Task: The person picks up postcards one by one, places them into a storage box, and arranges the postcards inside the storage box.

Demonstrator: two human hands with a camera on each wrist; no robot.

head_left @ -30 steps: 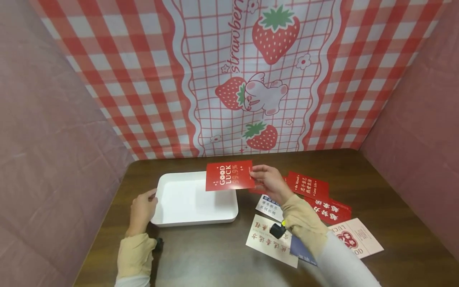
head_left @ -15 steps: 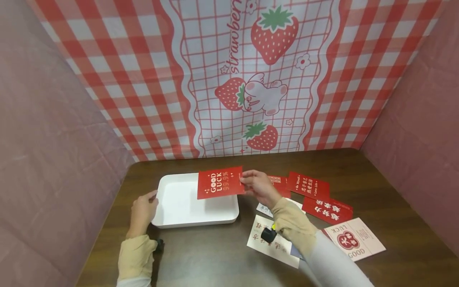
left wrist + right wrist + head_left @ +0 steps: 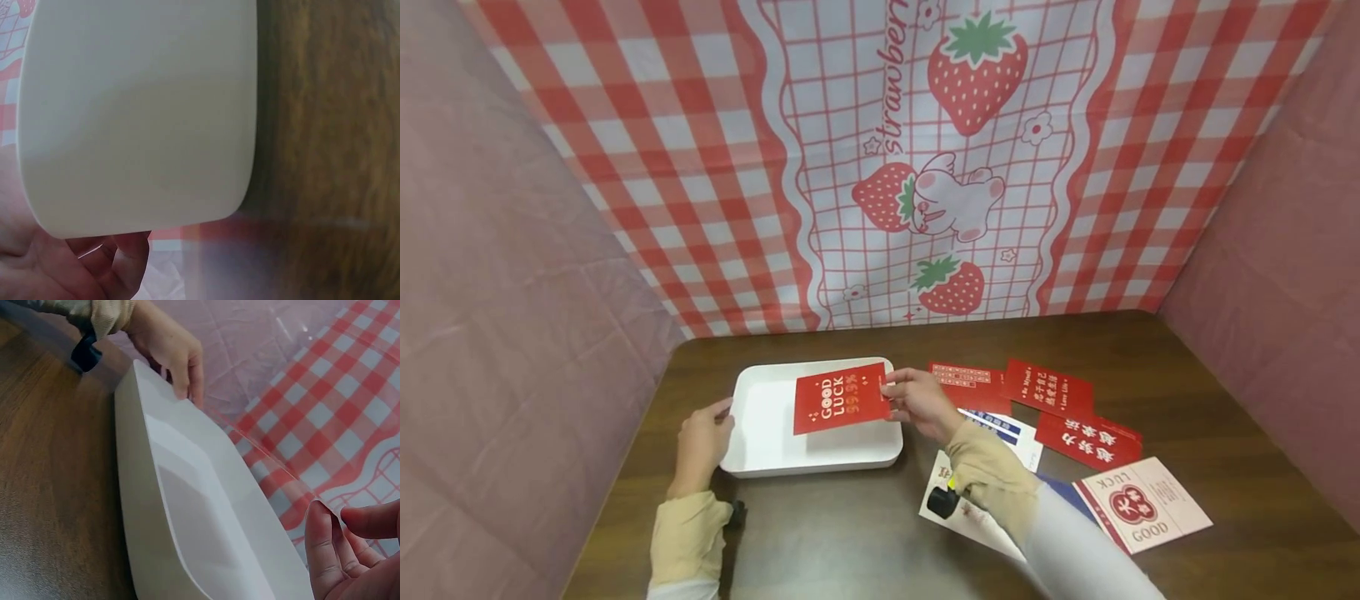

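Dark wood-grain table (image 3: pixel 850 533), boxed in by pink cloth walls on both sides w/ a red-and-white checked strawberry backdrop (image 3: pixel 940 150) behind. Shallow white tray (image 3: pixel 760 454) sits left of centre, rounded corners, smooth matte plastic look. Right hand (image 3: pixel 917 402) pinches the right edge of a red "GOOD LUCK" card (image 3: pixel 838 398), thumb and fingers closed on it; card is flat, thin, glossy, tilted a bit, held over the tray's inside, and whether it touches the tray floor can't be told. Left hand (image 3: pixel 700 442) rests against the tray's left rim, fingers curled loosely at the edge; in the left wrist view only fingertips (image 3: pixel 128 262) show under the tray wall, so grip vs. plain touch is unclear. More cards lie right of the tray: red cards (image 3: pixel 1048 387) fanned and overlapping, a pale "GOOD LUCK" card (image 3: pixel 1142 504) nearer the front edge, others partly covered by the right sleeve (image 3: pixel 1000 483). Small black device at each wrist, details too small to read.
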